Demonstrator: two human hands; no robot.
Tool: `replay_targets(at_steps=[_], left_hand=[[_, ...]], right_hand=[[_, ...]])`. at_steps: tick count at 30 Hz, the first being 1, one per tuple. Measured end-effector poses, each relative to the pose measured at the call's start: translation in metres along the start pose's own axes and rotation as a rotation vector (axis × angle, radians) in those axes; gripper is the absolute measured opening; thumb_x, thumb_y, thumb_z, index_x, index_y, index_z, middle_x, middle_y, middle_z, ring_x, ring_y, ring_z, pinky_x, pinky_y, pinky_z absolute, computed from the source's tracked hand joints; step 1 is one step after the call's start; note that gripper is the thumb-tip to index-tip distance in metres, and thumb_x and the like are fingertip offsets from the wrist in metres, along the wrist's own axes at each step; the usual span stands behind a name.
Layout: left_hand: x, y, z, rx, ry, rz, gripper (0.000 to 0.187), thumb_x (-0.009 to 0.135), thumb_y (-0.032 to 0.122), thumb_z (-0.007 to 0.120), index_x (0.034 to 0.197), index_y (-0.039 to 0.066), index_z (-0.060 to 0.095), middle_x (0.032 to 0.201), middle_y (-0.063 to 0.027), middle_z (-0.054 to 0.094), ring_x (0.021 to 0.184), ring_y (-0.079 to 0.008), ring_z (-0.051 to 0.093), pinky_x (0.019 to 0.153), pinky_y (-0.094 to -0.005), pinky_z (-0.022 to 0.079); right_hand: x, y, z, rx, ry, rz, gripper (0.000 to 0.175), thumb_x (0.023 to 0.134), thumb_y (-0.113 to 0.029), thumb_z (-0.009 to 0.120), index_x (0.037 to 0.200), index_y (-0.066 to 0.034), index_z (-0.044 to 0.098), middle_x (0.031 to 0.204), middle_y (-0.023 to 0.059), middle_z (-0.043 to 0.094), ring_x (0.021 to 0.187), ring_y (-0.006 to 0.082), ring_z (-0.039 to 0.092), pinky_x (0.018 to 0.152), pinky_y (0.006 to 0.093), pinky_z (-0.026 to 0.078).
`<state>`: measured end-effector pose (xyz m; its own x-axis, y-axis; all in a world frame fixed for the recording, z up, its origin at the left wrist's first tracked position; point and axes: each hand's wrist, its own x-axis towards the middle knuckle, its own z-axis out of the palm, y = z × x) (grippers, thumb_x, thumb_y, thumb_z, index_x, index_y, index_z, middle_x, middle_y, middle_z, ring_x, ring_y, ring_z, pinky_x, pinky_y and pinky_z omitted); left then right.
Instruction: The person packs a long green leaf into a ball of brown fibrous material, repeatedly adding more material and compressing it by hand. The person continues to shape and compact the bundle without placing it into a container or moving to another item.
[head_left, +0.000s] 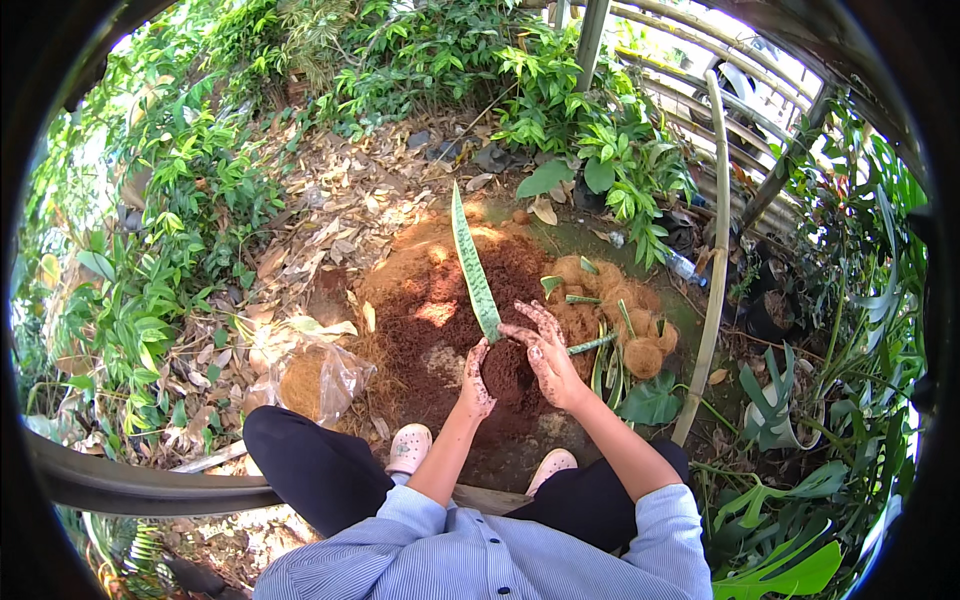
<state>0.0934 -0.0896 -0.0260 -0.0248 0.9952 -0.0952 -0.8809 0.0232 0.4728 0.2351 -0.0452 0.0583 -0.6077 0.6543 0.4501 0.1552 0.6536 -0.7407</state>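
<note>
A ball of dark, moist growing medium (510, 369) sits between my palms, with an upright snake plant leaf (471, 259) standing out of its far side. My left hand (475, 381) cups the ball from the left, its thumb and fingertips near the leaf's base. On the opposite side my right hand (549, 357) curves around it with the fingers partly spread, one fingertip close to the leaf. Crumbs of the medium cling to both hands. Below and beyond them spreads a heap of reddish-brown medium (420, 315). How much of the ball rests on the heap is hidden.
Right of the heap lie several coconut-fibre balls (643, 357) with leaf cuttings (630, 319), and loose snake plant leaves (598, 367). At left, a clear plastic bag (341, 379) holds fibre. A bamboo pole (712, 300) leans at right, near a plastic bottle (684, 268). Shrubs surround the spot.
</note>
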Motion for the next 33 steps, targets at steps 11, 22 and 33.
replay_targets(at_steps=[11,22,33], left_hand=[[0.003,0.003,-0.007,-0.154,-0.043,-0.044,0.041,0.092,0.036,0.04,0.114,0.005,0.053,0.112,-0.0114,0.059,0.103,-0.0247,0.058,0.092,-0.0402,0.045],[-0.012,0.023,0.001,-0.011,0.013,-0.036,0.039,0.093,0.038,0.038,0.113,0.009,0.055,0.108,-0.0075,0.061,0.099,-0.0214,0.058,0.088,-0.0368,0.046],[-0.032,0.047,0.0,0.094,0.196,0.043,0.034,0.09,0.036,0.046,0.112,0.011,0.055,0.107,-0.0051,0.06,0.098,-0.0201,0.057,0.085,-0.0363,0.046]], right_hand=[[-0.002,0.005,0.003,-0.014,-0.041,0.006,0.056,0.094,-0.045,0.027,0.115,-0.0039,0.058,0.14,0.016,0.033,0.131,0.0344,0.024,0.108,0.045,0.013],[0.004,-0.04,0.017,-0.456,-0.057,-0.05,0.044,0.087,-0.041,0.047,0.123,-0.0182,0.052,0.144,0.0133,0.025,0.135,0.0329,0.018,0.109,0.051,0.008],[0.001,-0.073,0.061,-0.623,0.046,0.1,0.052,0.083,-0.045,0.053,0.128,-0.0192,0.047,0.146,0.0118,0.022,0.136,0.0325,0.016,0.107,0.0547,0.007]])
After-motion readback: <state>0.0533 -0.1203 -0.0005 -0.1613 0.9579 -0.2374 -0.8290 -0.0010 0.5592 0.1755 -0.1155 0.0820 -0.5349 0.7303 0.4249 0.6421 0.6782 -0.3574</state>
